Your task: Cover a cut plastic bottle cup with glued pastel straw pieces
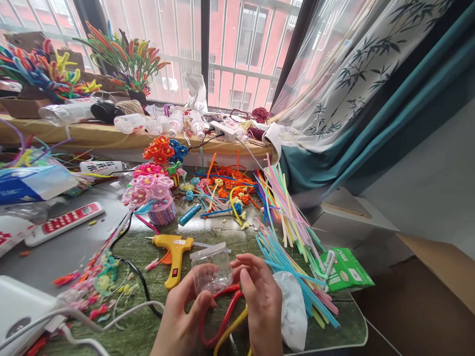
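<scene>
In my left hand (189, 301) is a short clear plastic cup (212, 272), which looks like a cut-off bottle piece; thumb and fingers grip its left side. My right hand (260, 296) curls against the cup's right side, its thumb and fingers bent. Below the cup, bent red strips (225, 324) and a yellow strip (232, 332) loop between my hands, partly hidden by the right one. They look like pipe cleaners. A yellow glue gun (174, 254) lies just beyond my left hand. At my right wrist rests a crumpled white bag (291, 306).
Pipe cleaner bundles (289, 207) lie right, beside a green packet (347, 271). Pink flowers (150, 190) fill a striped pot (163, 211). Nearby are a teal lighter (189, 214), orange pieces (230, 175), a remote (67, 222), a black cord (139, 274) and a white device (25, 311).
</scene>
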